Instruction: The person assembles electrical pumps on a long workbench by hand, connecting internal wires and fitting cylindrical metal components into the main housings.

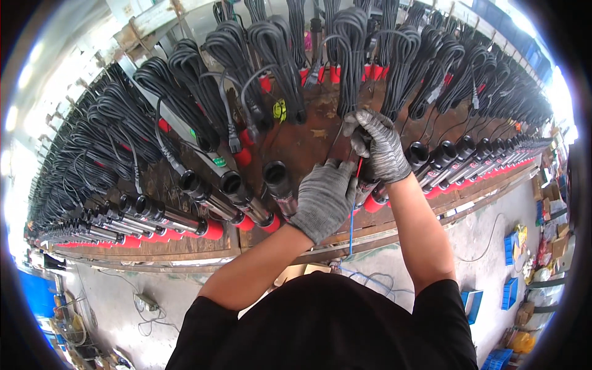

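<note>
Both my hands wear grey knit gloves and work close together over the rack. My left hand [324, 197] is closed, back of the hand up, next to a black-topped metal cylinder [279, 185]; what its fingers hold is hidden. My right hand [382, 145] pinches at a thin dark wire [335, 142] just below a hanging coil of black cable [351, 61]. The wire runs down toward my left fingers. Between the hands shows a slim red piece [359, 168], too small to name. A blue line [351, 228] hangs down beside my left hand.
Rows of metal cylinders with red ends [246, 203] line the wooden rack's front edge [185, 256]. Behind them stand many bundled black cables [179, 92]. A small yellow-green item [279, 110] lies among them. Blue bins [509, 293] and loose cables [151, 314] are on the floor.
</note>
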`<state>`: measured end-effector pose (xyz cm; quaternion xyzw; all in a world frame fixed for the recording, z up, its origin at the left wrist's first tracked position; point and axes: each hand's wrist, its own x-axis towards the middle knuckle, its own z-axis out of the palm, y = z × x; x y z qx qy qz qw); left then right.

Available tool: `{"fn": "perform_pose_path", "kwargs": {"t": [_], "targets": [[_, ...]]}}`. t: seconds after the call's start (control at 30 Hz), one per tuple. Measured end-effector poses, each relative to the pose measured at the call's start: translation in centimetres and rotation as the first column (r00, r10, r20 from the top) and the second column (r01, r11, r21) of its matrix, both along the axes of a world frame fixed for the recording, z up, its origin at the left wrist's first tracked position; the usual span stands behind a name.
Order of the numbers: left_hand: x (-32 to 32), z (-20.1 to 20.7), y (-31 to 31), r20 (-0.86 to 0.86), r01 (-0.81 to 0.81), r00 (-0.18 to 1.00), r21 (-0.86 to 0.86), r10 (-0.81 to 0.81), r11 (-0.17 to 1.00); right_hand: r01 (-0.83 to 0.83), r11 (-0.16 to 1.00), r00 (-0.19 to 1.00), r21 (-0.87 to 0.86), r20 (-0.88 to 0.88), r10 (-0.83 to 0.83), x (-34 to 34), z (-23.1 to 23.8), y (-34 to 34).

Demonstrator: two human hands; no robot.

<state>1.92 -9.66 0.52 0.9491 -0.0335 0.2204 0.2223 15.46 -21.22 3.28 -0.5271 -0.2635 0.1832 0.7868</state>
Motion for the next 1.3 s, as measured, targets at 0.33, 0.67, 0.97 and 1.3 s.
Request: {"fn": "perform_pose_path", "kwargs": {"t": [0.33,0.67,0.97,1.3], "targets": [[4.8,0.1,1.6,-0.030,0.012,0.999,-0.138,-0.016,0.990,0.129,0.991,0.958,0.042,-0.265,-0.113,1.1,1.7,0.7],[2.4,0.6,1.3,-0.016,-0.105,0.994,-0.092,0.104,0.990,0.130,0.930,0.953,-0.345,-0.217,-0.213,7.3,4.4,7.4],[3.6,0.3,1.8,0.026,-0.135,0.991,-0.005,0.135,0.991,-0.071,0.934,0.997,-0.350,-0.065,0.052,6.1,6.3,8.9],[4.5,0.5,1.8,-0.012,-0.042,0.999,0.029,0.042,0.999,-0.116,0.974,0.991,-0.197,-0.088,0.100,5.4,4.3,-6.2]]}}
